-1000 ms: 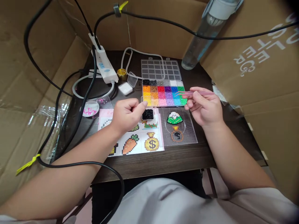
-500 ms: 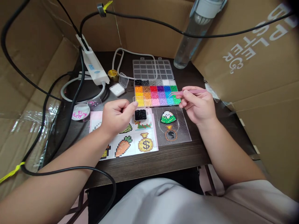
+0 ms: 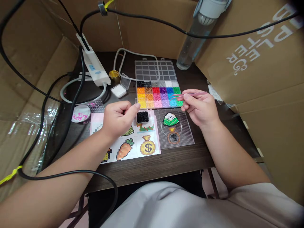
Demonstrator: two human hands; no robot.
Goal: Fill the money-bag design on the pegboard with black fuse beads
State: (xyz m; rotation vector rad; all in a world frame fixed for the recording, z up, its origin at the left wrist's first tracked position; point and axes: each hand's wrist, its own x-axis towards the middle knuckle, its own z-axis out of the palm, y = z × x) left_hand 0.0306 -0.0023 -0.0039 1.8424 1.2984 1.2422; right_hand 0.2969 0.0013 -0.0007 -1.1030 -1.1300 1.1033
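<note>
My left hand (image 3: 120, 118) is closed, thumb and finger pinching the raised clear lid of a small box of black beads (image 3: 142, 117). The box is over the printed pattern sheet (image 3: 148, 152). In my right hand (image 3: 201, 106) are pink tweezers (image 3: 190, 94), their bent tips pointing left above the blue and purple beads of the compartment box (image 3: 155, 96). Below lies a clear pegboard (image 3: 186, 134). On it are a green, white and black rice-ball bead figure (image 3: 171, 119) and a brown money-bag outline (image 3: 174, 137) with a black sign inside.
A small open box of white beads (image 3: 118, 91), a gold cup (image 3: 114, 76) and a round dish with pink beads (image 3: 81, 114) stand to the left. A power strip (image 3: 95, 68) and black cables (image 3: 83, 72) cross that side. A water bottle (image 3: 194, 41) stands at the back right by cardboard walls.
My right hand has shifted slightly left with the tweezers, their tips moving a little left over the beads. My left hand and the black-bead box have stayed nearly in place.
</note>
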